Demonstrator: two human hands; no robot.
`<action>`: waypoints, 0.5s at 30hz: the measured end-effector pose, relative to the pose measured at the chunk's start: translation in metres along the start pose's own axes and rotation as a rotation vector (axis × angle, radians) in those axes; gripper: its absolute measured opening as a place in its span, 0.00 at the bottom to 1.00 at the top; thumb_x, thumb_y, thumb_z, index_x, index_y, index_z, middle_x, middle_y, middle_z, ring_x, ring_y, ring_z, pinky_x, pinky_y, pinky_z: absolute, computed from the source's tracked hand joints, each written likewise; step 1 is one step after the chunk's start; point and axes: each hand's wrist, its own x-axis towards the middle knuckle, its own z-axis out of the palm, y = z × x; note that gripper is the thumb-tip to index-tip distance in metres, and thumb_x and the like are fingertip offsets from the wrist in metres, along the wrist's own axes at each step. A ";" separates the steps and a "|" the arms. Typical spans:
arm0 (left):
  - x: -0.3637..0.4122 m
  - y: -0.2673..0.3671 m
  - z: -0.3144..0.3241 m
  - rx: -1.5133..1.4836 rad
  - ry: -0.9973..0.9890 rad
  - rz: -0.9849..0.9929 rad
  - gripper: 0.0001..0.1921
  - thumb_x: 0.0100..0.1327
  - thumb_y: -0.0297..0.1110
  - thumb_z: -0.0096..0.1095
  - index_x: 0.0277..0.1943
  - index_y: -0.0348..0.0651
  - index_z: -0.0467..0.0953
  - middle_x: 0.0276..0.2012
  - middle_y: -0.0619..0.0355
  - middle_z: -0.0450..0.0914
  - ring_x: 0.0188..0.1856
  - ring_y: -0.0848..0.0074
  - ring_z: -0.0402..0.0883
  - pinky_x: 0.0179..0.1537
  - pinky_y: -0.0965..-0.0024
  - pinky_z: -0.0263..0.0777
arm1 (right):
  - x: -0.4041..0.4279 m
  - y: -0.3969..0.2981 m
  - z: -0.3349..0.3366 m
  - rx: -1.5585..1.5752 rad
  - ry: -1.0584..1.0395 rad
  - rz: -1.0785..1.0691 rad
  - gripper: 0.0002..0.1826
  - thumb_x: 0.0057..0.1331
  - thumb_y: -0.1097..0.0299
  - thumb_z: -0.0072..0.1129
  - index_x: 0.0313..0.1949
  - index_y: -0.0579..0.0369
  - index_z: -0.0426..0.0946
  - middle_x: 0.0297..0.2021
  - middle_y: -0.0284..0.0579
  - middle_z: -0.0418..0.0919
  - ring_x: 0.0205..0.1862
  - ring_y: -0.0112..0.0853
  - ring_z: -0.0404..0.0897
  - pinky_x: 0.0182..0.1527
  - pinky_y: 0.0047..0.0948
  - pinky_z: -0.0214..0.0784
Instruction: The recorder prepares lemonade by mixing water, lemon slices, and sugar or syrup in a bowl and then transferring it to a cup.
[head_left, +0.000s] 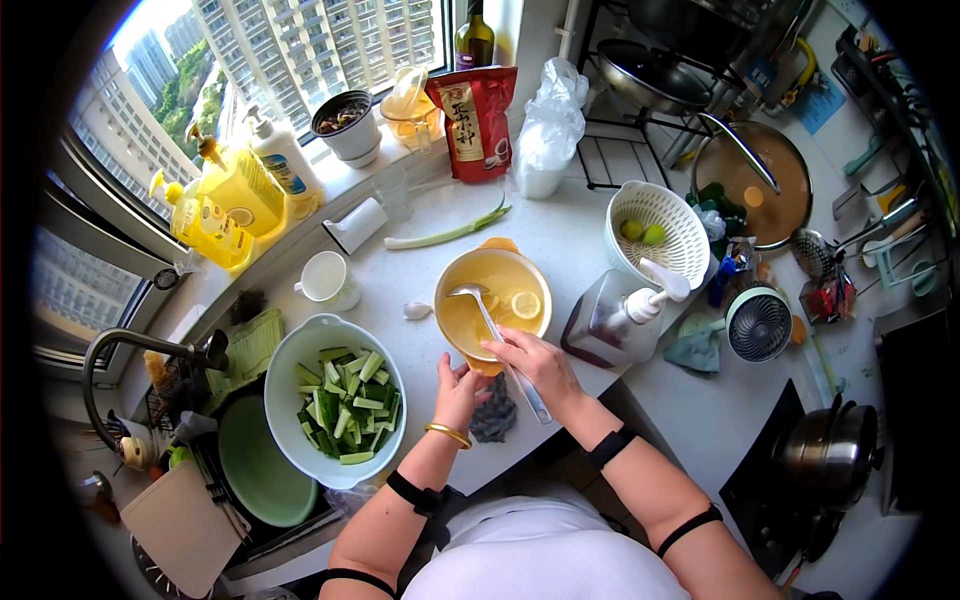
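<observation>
A yellow two-handled bowl (440, 271) with a pale rim stands on the white counter. It holds a yellowish liquid with a lemon slice (526, 304) floating in it. In my right hand (536, 364) is the handle of a metal ladle (480, 294), its head dipped in the liquid. My left hand (456, 394) grips the bowl's near handle. Under and beside that hand lies a dark grey cloth (495, 414). A garlic bulb (417, 310) rests just left of the bowl. Cut cucumber pieces (351, 405) fill part of a large pale basin (282, 397) on the left.
A pump bottle of dark liquid (611, 319) stands close right of the bowl, before a white colander (679, 225) with limes. A scallion (450, 234) and a mug (328, 279) lie beyond. The sink's green basin (262, 465) is left; a steel pot (829, 450) sits right.
</observation>
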 end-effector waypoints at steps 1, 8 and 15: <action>-0.005 0.002 0.000 0.028 0.022 -0.036 0.35 0.68 0.32 0.49 0.71 0.40 0.40 0.58 0.46 0.69 0.51 0.64 0.79 0.46 0.62 0.76 | 0.003 0.001 0.000 0.004 0.001 0.000 0.17 0.58 0.77 0.56 0.47 0.51 0.78 0.46 0.51 0.77 0.45 0.44 0.79 0.47 0.37 0.74; -0.027 0.006 -0.001 -0.117 -0.387 -0.304 0.34 0.70 0.63 0.35 0.59 0.39 0.64 0.49 0.47 0.77 0.49 0.58 0.80 0.53 0.52 0.72 | -0.007 0.001 0.009 -0.229 -0.041 -0.032 0.17 0.56 0.70 0.56 0.47 0.46 0.80 0.38 0.39 0.70 0.43 0.36 0.72 0.46 0.35 0.68; -0.039 0.007 0.004 -0.117 -0.451 -0.359 0.35 0.69 0.64 0.33 0.59 0.38 0.65 0.47 0.48 0.79 0.48 0.58 0.80 0.53 0.51 0.71 | -0.022 -0.004 0.018 -0.262 -0.052 -0.033 0.19 0.58 0.69 0.54 0.51 0.47 0.77 0.41 0.38 0.72 0.45 0.35 0.72 0.49 0.35 0.66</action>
